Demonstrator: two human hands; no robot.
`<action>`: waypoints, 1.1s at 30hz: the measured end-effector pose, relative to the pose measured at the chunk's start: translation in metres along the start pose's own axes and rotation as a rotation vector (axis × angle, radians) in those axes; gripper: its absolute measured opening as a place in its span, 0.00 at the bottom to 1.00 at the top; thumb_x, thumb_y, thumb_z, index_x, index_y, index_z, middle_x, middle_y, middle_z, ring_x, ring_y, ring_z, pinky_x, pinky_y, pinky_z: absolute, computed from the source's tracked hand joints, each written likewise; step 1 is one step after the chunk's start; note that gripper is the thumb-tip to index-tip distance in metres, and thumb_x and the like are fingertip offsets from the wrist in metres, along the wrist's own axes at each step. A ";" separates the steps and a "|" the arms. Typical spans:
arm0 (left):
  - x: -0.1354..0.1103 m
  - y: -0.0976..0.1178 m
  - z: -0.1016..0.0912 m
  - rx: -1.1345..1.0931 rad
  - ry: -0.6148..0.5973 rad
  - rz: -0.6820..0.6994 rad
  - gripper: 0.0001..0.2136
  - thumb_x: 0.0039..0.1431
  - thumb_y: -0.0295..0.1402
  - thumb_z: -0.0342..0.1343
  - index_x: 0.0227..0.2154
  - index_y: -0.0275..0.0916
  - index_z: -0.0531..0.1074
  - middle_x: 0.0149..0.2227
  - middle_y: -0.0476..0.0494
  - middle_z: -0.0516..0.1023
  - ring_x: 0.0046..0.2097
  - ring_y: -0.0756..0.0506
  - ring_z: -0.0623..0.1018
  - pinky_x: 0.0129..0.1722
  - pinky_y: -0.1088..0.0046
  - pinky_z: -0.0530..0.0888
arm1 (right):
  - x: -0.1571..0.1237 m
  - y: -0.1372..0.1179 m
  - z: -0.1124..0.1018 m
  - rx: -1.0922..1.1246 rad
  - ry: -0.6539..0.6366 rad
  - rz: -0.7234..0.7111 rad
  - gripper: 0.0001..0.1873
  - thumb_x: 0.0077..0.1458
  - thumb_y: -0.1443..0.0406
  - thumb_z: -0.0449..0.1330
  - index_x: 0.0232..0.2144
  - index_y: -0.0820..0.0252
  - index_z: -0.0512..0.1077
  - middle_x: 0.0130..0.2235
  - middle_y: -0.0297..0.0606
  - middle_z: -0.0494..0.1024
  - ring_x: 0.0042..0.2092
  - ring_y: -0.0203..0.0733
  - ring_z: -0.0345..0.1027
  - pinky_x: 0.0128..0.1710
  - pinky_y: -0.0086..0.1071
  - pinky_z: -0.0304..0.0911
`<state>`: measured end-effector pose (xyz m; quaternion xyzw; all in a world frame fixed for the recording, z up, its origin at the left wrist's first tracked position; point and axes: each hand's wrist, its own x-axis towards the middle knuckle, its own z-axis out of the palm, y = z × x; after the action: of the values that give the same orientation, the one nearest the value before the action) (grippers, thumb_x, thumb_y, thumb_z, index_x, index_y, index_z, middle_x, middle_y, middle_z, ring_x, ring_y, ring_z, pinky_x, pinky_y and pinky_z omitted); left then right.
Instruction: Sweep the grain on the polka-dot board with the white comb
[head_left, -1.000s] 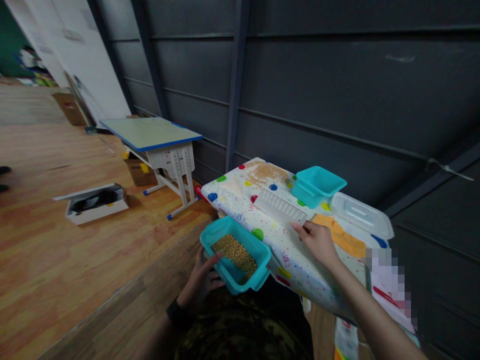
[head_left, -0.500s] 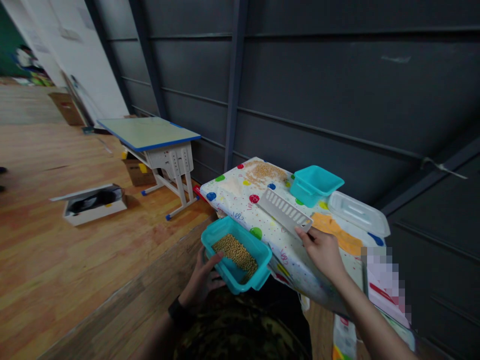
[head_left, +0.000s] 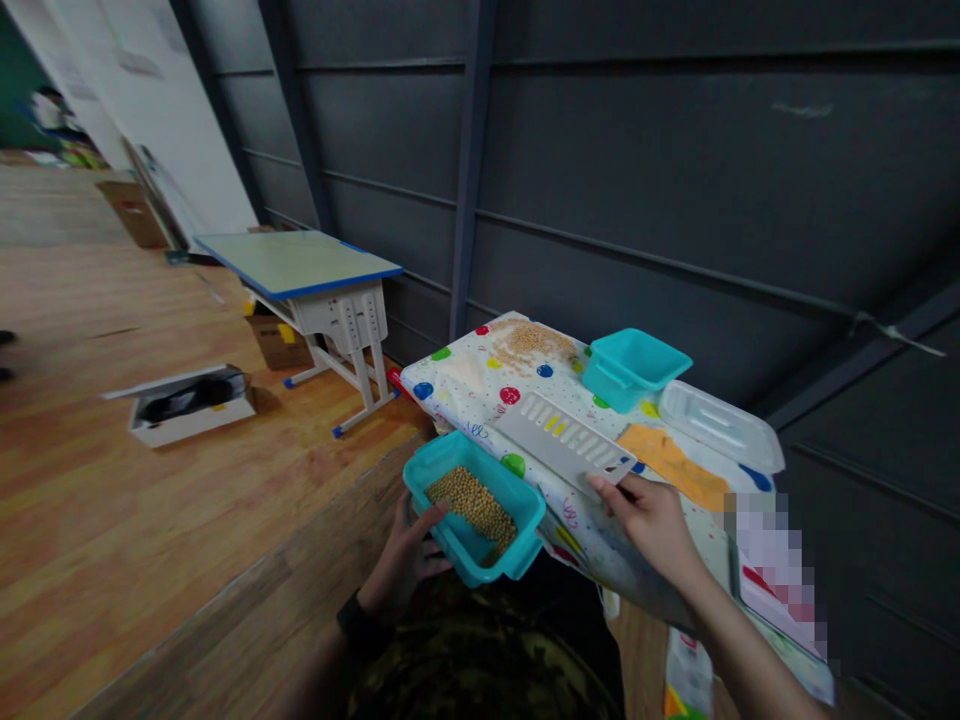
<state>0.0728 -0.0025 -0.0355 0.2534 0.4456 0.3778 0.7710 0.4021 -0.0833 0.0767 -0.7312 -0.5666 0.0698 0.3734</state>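
My left hand grips the near left side of a teal plastic container, its thumb over the rim. Round greenish-yellow beans lie on the container's floor. This container is at the near edge of a table with a dotted, colourful cover. Pinched by one end in my right hand is a white slotted plastic strainer-like piece, held tilted over the table beside the container. Through its slots the tablecloth's colours show.
Small tan grains lie spread at the table's far end, with a pale powdery patch nearby. A second teal container, a clear lid and an orange cloth are along the wall side. A school desk and an open box stand left.
My right hand has brought the slotted piece slightly towards me and changed its tilt, so its slots face up more. My left hand and the bean container stay about where they were.
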 end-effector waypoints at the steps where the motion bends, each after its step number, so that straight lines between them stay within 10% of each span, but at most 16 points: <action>1: 0.000 0.000 0.000 -0.002 -0.002 -0.002 0.54 0.58 0.50 0.83 0.81 0.57 0.57 0.69 0.27 0.84 0.52 0.28 0.94 0.50 0.47 0.92 | 0.004 0.004 -0.001 -0.023 0.034 0.009 0.44 0.65 0.24 0.55 0.17 0.49 0.65 0.18 0.38 0.72 0.23 0.45 0.67 0.27 0.36 0.56; 7: 0.003 -0.002 -0.001 0.002 0.010 0.000 0.56 0.55 0.52 0.84 0.80 0.57 0.57 0.67 0.29 0.86 0.50 0.29 0.94 0.48 0.48 0.92 | 0.045 0.032 -0.008 -0.280 0.188 0.058 0.34 0.67 0.34 0.51 0.20 0.46 0.63 0.21 0.46 0.76 0.26 0.51 0.71 0.33 0.40 0.57; 14: -0.003 0.004 0.002 0.024 0.005 0.001 0.52 0.59 0.51 0.82 0.78 0.55 0.58 0.68 0.30 0.85 0.50 0.30 0.94 0.44 0.54 0.92 | 0.066 0.048 -0.005 -0.397 0.039 0.064 0.21 0.66 0.50 0.54 0.24 0.49 0.69 0.30 0.54 0.86 0.32 0.54 0.78 0.37 0.41 0.60; 33: -0.004 0.011 0.006 0.029 0.040 0.013 0.47 0.63 0.48 0.80 0.78 0.55 0.60 0.71 0.31 0.83 0.51 0.30 0.95 0.45 0.53 0.93 | 0.026 0.000 0.008 -0.066 -0.088 -0.069 0.41 0.70 0.28 0.51 0.19 0.49 0.66 0.22 0.44 0.80 0.25 0.49 0.73 0.30 0.38 0.61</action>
<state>0.0730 0.0000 -0.0226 0.2599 0.4648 0.3811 0.7557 0.4071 -0.0563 0.0796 -0.7195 -0.6092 0.0704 0.3259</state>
